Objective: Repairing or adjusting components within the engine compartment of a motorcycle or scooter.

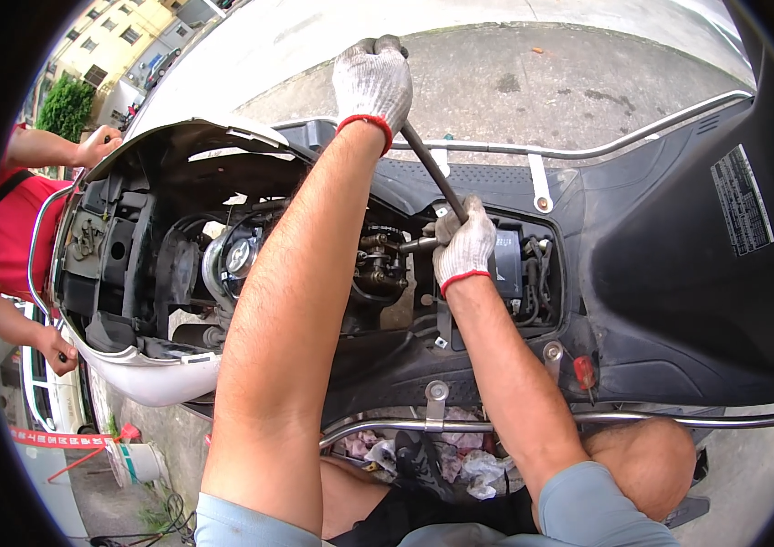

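Note:
My left hand, in a white knit work glove with a red cuff, is closed round the far end of a long dark bar, the handle of a socket wrench. My right hand, gloved alike, grips the wrench's near end, hiding its head. From there a metal shaft points left toward the engine in the opened body of a scooter. To the right of my right hand sits a dark box with cables beside it. My left forearm covers part of the engine bay.
A red-handled screwdriver lies on the black footboard. Chrome side rails run along both sides. At the left, another person in red has one hand and another hand at the scooter's end. Crumpled rags lie below.

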{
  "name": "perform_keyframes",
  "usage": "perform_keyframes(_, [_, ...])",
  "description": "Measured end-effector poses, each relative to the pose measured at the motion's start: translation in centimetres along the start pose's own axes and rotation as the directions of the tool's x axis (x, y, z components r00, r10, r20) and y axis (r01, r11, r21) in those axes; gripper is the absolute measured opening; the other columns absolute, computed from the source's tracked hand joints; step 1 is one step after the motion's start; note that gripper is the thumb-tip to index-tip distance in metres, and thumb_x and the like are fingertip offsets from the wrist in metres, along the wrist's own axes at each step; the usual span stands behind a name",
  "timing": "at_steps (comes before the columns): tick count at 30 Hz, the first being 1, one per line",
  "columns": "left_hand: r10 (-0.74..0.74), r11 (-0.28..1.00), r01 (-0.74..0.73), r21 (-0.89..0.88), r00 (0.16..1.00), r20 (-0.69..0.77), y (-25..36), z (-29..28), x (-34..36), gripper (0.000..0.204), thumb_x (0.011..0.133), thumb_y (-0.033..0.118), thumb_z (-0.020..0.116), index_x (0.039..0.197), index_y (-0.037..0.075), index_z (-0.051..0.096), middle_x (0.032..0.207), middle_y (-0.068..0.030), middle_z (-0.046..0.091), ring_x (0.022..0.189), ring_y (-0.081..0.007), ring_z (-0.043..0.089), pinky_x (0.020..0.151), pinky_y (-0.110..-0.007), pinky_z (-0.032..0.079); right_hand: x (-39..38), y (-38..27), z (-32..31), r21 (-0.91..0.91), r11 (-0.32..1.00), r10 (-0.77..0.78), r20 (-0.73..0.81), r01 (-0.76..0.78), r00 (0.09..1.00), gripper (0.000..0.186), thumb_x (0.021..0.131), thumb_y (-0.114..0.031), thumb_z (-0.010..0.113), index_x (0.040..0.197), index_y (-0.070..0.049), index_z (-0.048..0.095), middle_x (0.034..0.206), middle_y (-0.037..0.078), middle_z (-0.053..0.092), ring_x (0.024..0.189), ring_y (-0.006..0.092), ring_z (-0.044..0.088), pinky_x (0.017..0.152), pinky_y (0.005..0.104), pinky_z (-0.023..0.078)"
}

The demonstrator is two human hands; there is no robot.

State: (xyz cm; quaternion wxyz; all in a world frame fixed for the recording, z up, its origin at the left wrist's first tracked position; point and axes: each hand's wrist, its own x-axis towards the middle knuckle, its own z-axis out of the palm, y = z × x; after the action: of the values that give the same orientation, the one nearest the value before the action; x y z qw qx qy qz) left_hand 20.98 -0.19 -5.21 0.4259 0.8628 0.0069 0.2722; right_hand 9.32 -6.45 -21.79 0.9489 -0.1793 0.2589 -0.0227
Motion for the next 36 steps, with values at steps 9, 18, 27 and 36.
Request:
perform_keyframes(9, [-0.089,0.996,0.089,0.007,0.995,0.05,0.7,-0.1,-0.2,0.039,0.099,0.031,0.051,0.095,-0.001,0.073,0.091,-0.0268,0.071,0.088,-0.0405,0.069,0.085,-0.047,0.052,0.3,0.4,0.1,0.042,0.999,0.017,-0.069,-0.014,0.997,0.037,0.107,-0.028,0.045,0.073,-0.014,0.043,0.051,-0.003,0.027,0.04,0.0134,0.028,0.047,0.0349,0.04])
perform_keyframes(18, [-0.031,0.999,0.03,0.029,0.999,0.039,0.0,0.3,0.1,0.04,0.099,0.03,0.05,0.095,-0.003,0.072,0.092,-0.0271,0.071,0.088,-0.041,0.069,0.085,-0.047,0.053,0.2,0.1,0.1,0.014,1.0,0.007,-0.039,-0.006,0.999,0.037,0.106,-0.026,0.045,0.071,-0.014,0.042,0.049,-0.003,0.028,0.04,0.0135,0.027,0.048,0.036,0.04])
perform_keyframes(27, [-0.042,0.998,0.039,0.056,0.997,0.057,0.8,-0.1,-0.5,0.04,0.098,0.033,0.05,0.099,0.0,0.073,0.071,-0.016,0.064,0.06,-0.0253,0.064,0.065,-0.04,0.054,0.2,0.2,-0.1,0.044,0.999,0.006,-0.016,-0.005,1.0,0.039,0.106,-0.026,0.044,0.07,-0.014,0.042,0.05,-0.002,0.027,0.04,0.0143,0.027,0.049,0.0355,0.04])
perform_keyframes(36, [0.02,0.997,-0.021,0.068,0.999,0.025,0.4,0.2,0.1,0.035,0.097,0.029,0.051,0.088,0.001,0.071,0.096,-0.0307,0.068,0.094,-0.0383,0.066,0.086,-0.047,0.048,0.4,0.2,-0.1,0.021,1.0,0.022,-0.053,-0.021,0.998,0.038,0.106,-0.027,0.044,0.07,-0.015,0.041,0.05,-0.003,0.025,0.041,0.0143,0.026,0.05,0.0368,0.038])
